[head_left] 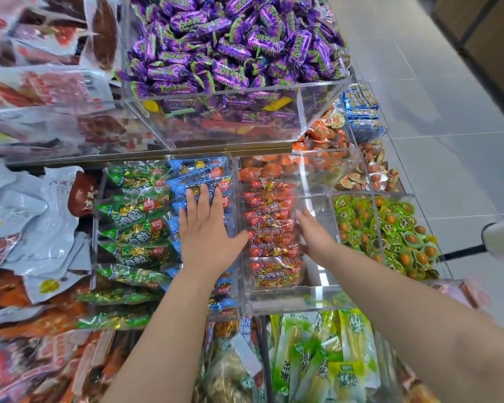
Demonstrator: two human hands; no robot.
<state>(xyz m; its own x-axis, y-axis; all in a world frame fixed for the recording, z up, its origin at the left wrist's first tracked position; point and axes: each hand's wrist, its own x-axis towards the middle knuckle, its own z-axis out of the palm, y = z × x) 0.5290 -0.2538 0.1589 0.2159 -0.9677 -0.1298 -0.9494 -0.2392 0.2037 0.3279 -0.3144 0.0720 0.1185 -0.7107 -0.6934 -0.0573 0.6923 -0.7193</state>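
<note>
My left hand (pixel 205 228) lies flat, fingers straight, on a row of blue snack packets (pixel 200 181) in a clear acrylic bin (pixel 236 286). Its thumb reaches toward the bin's middle divider. My right hand (pixel 313 234) sits edge-on, fingers straight, against the right side of a row of red snack packets (pixel 269 225) in the neighbouring clear compartment. Green snack packets (pixel 134 225) fill the row to the left of my left hand. Neither hand holds anything.
A raised clear bin of purple wrapped candies (pixel 230 42) stands behind. Green-sealed egg packs (pixel 390 231) and orange ones (pixel 317 141) fill bins at right. Large meat packets (pixel 26 216) lie at left, green pickle bags (pixel 332 359) in front. Tiled floor (pixel 448 112) at right.
</note>
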